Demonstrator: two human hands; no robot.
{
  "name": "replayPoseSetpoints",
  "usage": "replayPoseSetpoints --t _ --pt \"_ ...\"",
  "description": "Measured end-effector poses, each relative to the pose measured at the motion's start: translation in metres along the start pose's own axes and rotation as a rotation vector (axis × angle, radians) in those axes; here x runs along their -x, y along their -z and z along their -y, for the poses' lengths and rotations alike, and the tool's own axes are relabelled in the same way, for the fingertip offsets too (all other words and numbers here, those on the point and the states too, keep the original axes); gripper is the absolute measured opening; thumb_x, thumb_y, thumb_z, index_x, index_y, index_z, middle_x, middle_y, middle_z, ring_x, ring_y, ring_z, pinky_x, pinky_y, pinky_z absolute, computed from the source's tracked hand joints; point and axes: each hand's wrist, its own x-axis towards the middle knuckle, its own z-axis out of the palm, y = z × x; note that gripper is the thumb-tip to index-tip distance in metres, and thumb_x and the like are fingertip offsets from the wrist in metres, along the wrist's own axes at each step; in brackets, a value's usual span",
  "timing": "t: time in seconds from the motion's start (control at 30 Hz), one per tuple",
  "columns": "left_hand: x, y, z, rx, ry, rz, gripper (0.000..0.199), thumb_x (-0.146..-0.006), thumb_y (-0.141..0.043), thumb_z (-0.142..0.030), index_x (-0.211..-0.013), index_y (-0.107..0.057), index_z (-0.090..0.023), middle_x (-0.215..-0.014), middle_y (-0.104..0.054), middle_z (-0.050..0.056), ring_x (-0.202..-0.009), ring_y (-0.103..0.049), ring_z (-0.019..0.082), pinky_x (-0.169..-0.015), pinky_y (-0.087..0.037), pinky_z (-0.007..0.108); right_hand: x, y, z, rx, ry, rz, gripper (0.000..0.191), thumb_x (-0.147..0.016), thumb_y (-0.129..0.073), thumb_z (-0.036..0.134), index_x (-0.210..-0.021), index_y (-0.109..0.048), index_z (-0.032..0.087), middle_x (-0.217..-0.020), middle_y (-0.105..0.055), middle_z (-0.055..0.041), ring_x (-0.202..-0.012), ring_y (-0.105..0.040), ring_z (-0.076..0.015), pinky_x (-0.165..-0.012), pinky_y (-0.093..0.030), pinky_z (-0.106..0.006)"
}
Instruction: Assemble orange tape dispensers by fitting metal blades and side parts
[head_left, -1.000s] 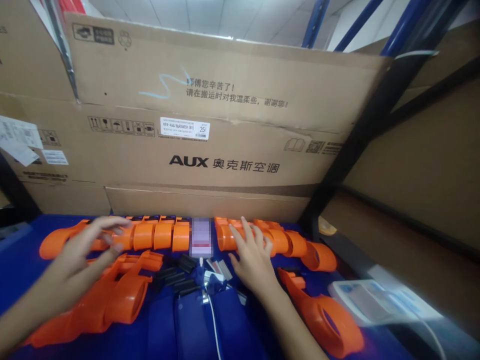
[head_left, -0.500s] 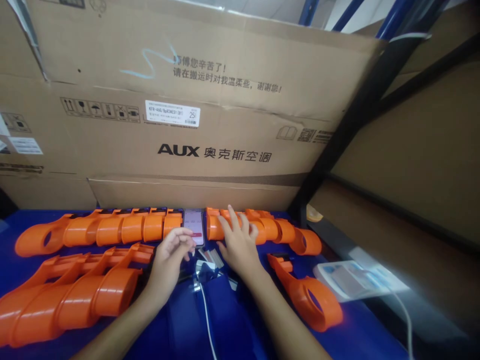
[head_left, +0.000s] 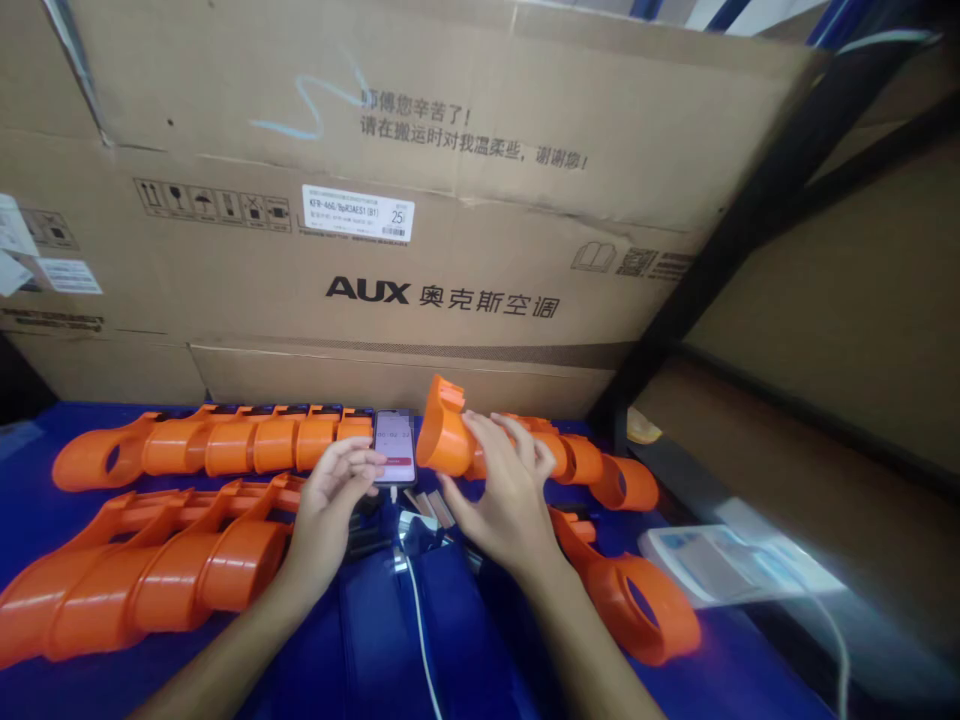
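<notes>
Gripping 1 orange part (head_left: 442, 436), right hand (head_left: 510, 490) holds its narrow end upward, long axis steep; left hand (head_left: 334, 495), fingers half-open.

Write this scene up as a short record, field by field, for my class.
left hand: fingers curled beside the phone; grip unclear
right hand: holding a tilted orange piece
phone position: between two back rows of orange pieces, white cable at its near end
front left: orange row
front right: single orange piece
surface: blue tabletop
backdrop: cardboard printed AUX
</notes>
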Motion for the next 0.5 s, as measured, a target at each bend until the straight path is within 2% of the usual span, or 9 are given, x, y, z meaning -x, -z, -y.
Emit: replayPoseSetpoints --t 0.1,0.17,0.27,0.33,0.43,0.47,0.5 --pt "0.001 -0.004 -0.003 0.044 0.017 0.038 0.052 -0.087 -0.076 -0.036 -0.136 -0.061 -0.026 -0.131 -0.072 0.01 -0.117 -0.068 0.026 -0.097 -0.052 0.035 0.002 0.011 0.01 -0.179 0.178 0.023 0.066 -0.086 -0.072 0.032 -0.147 -0.049 0.02 -0.142 -0.064 -0.0133 -0.13 -0.05 -0.0378 -0.108 -0.036 -0.055" --pt "0.004 -0.006 -0.006 0.136 0.06 0.05 0.06 -0.089 -0.074 -0.041 -0.145 -0.054 -0.029 -0.139 -0.069 0.01 -0.122 -0.066 0.028 -0.1 -0.052 0.037 0.005 0.014 0.019 -0.268 0.276 0.08 0.064 -0.086 -0.071 0.029 -0.146 -0.049 0.021 -0.143 -0.063 -0.0113 -0.126 -0.052 -0.0355 -0.106 -0.04 -0.053" --pt "0.009 -0.009 -0.011 0.252 0.163 -0.012 0.07 -0.088 -0.074 -0.044 -0.151 -0.047 -0.03 -0.129 -0.074 0.008 -0.112 -0.072 0.028 -0.092 -0.058 0.036 0.008 0.014 0.033 -0.343 0.383 0.178 0.056 -0.09 -0.068 0.025 -0.144 -0.053 0.026 -0.145 -0.064 -0.0062 -0.125 -0.051 -0.0334 -0.102 -0.042 -0.051" --pt "0.01 -0.008 -0.014 0.265 0.24 -0.082 0.075 -0.083 -0.079 -0.036 -0.151 -0.048 -0.027 -0.116 -0.078 0.007 -0.1 -0.075 0.025 -0.084 -0.06 0.033 0.009 0.014 0.037 -0.392 0.409 0.211 0.056 -0.092 -0.067 0.026 -0.145 -0.052 0.029 -0.147 -0.063 -0.0036 -0.127 -0.049 -0.0327 -0.102 -0.042 -0.05" --pt "0.01 -0.006 -0.017 0.269 0.3 -0.163 0.076 -0.078 -0.079 -0.024 -0.148 -0.05 -0.023 -0.11 -0.079 0.007 -0.089 -0.077 0.023 -0.077 -0.062 0.031 0.007 0.015 0.03 -0.519 0.4 0.223 0.07 -0.089 -0.071 0.041 -0.151 -0.045 0.023 -0.153 -0.056 -0.0099 -0.129 -0.05 -0.0332 -0.105 -0.043 -0.05" --pt "0.009 -0.005 -0.018 0.27 0.298 -0.182 0.075 -0.077 -0.078 -0.024 -0.147 -0.05 -0.022 -0.107 -0.079 0.007 -0.084 -0.078 0.023 -0.074 -0.062 0.031 0.006 0.016 0.026 -0.547 0.359 0.214 0.067 -0.089 -0.069 0.042 -0.149 -0.047 0.021 -0.151 -0.057 -0.0127 -0.127 -0.053 -0.0324 -0.104 -0.044 -0.05" --pt "0.009 -0.004 -0.018 0.27 0.292 -0.189 0.075 -0.077 -0.077 -0.025 -0.147 -0.05 -0.022 -0.102 -0.079 0.006 -0.078 -0.078 0.023 -0.07 -0.062 0.031 0.004 0.017 0.021 -0.545 0.291 0.204 0.055 -0.093 -0.064 0.039 -0.143 -0.053 0.02 -0.144 -0.062 -0.0139 -0.122 -0.057 -0.0305 -0.103 -0.046 -0.048"
